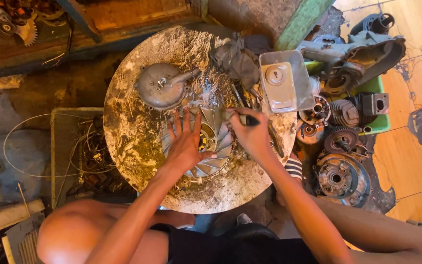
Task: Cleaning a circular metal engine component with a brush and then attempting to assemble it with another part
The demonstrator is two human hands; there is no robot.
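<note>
From the head view, the left hand [187,143] lay flat, fingers spread wide and holding nothing, pressing down on a finned metal fan wheel [210,142] near the middle of the round, grimy table [133,142]. The right hand [251,132] had its fingers closed around a dark-handled tool [250,119], tip at the wheel's upper right edge. The step looked like working at the wheel while steadying it; the next move seemingly called for firm downward pressure. A domed grey cover [159,86] sat just beyond.
</note>
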